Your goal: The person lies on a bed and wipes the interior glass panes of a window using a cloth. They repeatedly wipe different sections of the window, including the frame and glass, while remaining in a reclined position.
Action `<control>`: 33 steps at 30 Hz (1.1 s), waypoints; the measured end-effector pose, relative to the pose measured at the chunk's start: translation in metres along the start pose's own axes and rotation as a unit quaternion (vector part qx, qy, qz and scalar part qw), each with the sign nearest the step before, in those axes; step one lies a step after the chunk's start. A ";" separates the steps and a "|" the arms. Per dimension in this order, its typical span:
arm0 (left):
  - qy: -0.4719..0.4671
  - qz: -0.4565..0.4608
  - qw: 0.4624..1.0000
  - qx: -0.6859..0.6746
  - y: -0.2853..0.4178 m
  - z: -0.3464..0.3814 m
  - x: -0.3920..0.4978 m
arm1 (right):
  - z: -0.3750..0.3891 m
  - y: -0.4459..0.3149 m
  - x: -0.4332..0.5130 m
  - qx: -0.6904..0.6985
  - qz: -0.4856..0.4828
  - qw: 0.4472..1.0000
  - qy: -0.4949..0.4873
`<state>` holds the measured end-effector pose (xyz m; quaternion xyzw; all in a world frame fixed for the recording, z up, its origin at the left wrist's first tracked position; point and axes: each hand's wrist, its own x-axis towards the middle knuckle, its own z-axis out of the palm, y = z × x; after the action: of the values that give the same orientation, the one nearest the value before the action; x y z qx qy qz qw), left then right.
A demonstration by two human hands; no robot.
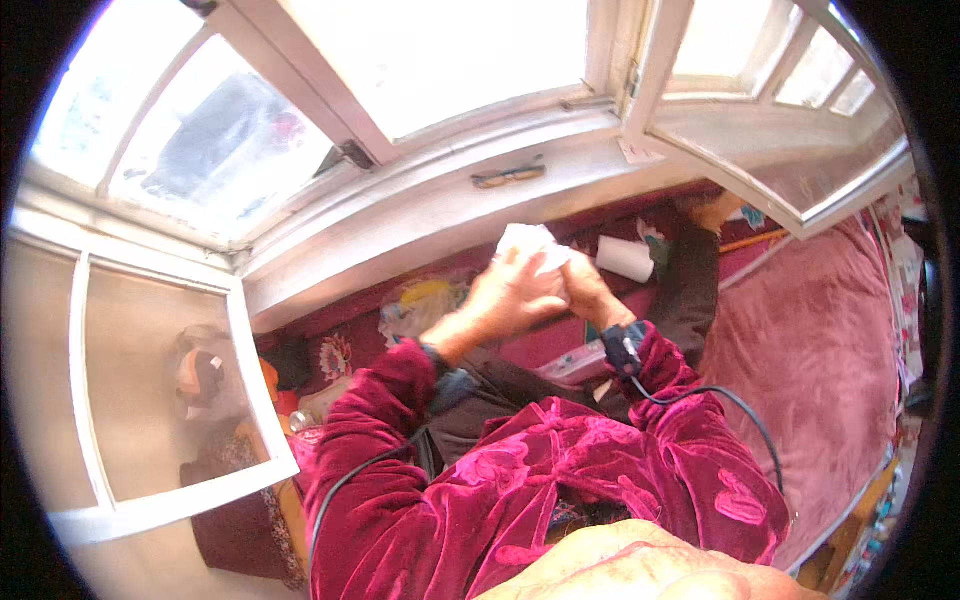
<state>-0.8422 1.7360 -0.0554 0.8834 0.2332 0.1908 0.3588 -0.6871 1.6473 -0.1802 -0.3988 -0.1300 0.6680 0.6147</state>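
Note:
A crumpled white piece of cloth or paper [527, 238] is held up in front of me with both hands. My left hand [514, 292] lies over its near side, fingers across it and thumb out to the right. From the other side my right hand [591, 289] grips its right edge, and its fingers are partly hidden. Just right of that hand, a white roll [626, 259] lies on its side. Below the hands sits a pale, box-like thing [574, 364], partly covered by my right wrist.
Eyeglasses [508, 176] rest on the windowsill [420, 202]. Window sashes stand open at left [262, 375] and right [750, 187]. A clear plastic bag with something yellow [427, 292] lies beyond my left wrist. A pink cushion [802, 375] is at right. Cables run along both sleeves.

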 end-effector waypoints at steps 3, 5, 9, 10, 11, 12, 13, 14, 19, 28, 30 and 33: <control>0.058 -0.042 0.997 -0.026 -0.009 0.028 0.001 | 0.031 -0.042 0.001 -0.201 -0.152 0.967 -0.035; 0.060 -0.009 0.995 -0.077 -0.025 0.017 0.019 | 0.041 -0.064 -0.014 0.080 -0.032 0.995 -0.058; 0.153 0.150 0.976 0.027 -0.032 -0.073 0.093 | 0.056 -0.147 0.023 -0.417 -0.227 0.880 0.033; 0.142 0.035 0.977 0.154 -0.027 -0.110 0.114 | 0.068 -0.173 0.039 -0.445 -0.353 0.823 0.027; 0.221 0.189 0.923 0.252 -0.020 -0.153 0.151 | 0.082 -0.204 0.055 -0.467 -0.422 0.774 0.067; 0.328 0.329 0.830 0.309 -0.011 -0.195 0.185 | 0.097 -0.237 0.067 -0.526 -0.497 0.686 0.075; 0.344 0.314 0.828 0.312 -0.003 -0.231 0.208 | 0.114 -0.274 0.080 -0.575 -0.519 0.622 0.118; 0.390 0.314 0.789 0.356 0.005 -0.267 0.232 | 0.135 -0.311 0.095 -0.588 -0.616 0.514 0.106; 0.396 0.313 0.731 0.459 0.015 -0.336 0.277 | 0.198 -0.416 0.144 -0.636 -0.683 0.304 0.191; 0.327 0.380 0.772 0.391 -0.013 -0.301 0.285 | 0.189 -0.434 0.198 -0.717 -0.590 0.263 0.263; 0.268 0.166 0.791 0.524 -0.003 -0.308 0.287 | 0.189 -0.440 0.198 -0.692 -0.597 0.303 0.268; 0.293 0.433 0.798 0.299 0.007 -0.329 0.274 | 0.186 -0.448 0.198 -0.680 -0.647 0.227 0.262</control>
<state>-0.7824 2.0611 0.2168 0.8572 -0.0345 0.4974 -0.1286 -0.4801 1.9840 0.1634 -0.5990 -0.5806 -0.4384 0.3345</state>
